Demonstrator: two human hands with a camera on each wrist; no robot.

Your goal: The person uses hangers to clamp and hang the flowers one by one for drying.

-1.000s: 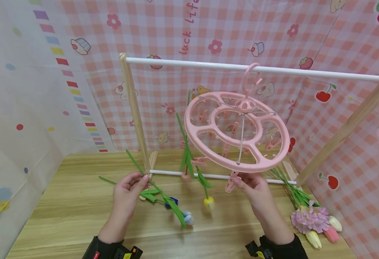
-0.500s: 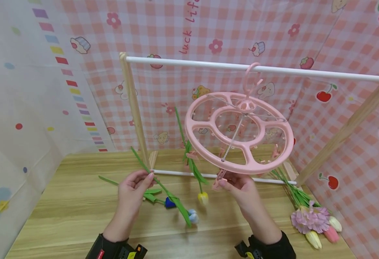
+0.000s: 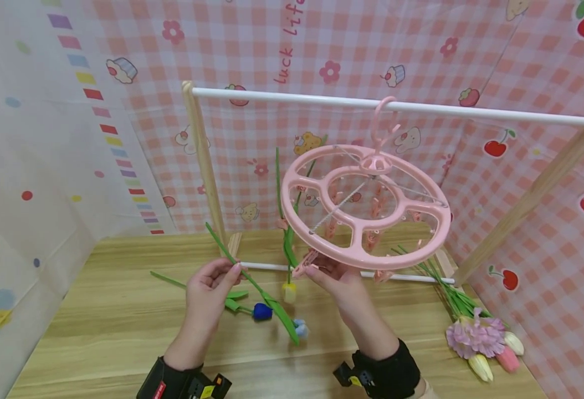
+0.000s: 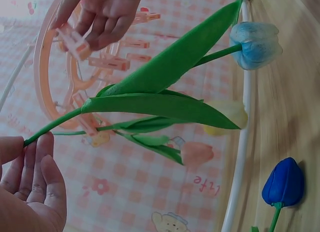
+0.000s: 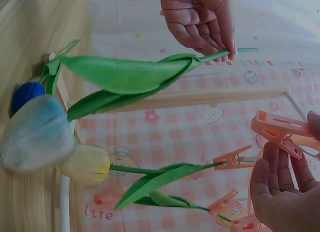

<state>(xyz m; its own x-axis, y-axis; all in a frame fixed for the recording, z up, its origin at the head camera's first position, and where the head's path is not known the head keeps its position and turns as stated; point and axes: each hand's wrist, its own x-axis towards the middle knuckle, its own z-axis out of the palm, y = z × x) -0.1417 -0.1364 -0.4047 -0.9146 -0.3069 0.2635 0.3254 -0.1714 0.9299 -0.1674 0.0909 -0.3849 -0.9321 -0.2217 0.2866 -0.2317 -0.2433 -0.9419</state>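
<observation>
Pale blue tulip (image 4: 175,54) is held by the left hand (image 3: 214,288), its stem pinched between thumb and fingers with no gap left; it is slanted, bloom downward, in the air above the table (image 3: 122,332), to the lower left of the pink hanger (image 3: 355,239). By the right hand (image 3: 342,282) a pink peg (image 5: 292,126) is gripped between thumb and fingers beneath the hanger's near rim; whether the peg's mouth is parted cannot be told for certain, the right wrist view being dim. The hanger is hooked over the white rail (image 3: 292,98); from its other pegs a yellow tulip (image 5: 86,164) and a peach tulip (image 4: 196,153) are hung head down; a dark blue tulip (image 3: 262,312) is laid on the table near the left hand; at the far right a bunch of flowers (image 3: 476,335) is seen lying.
</observation>
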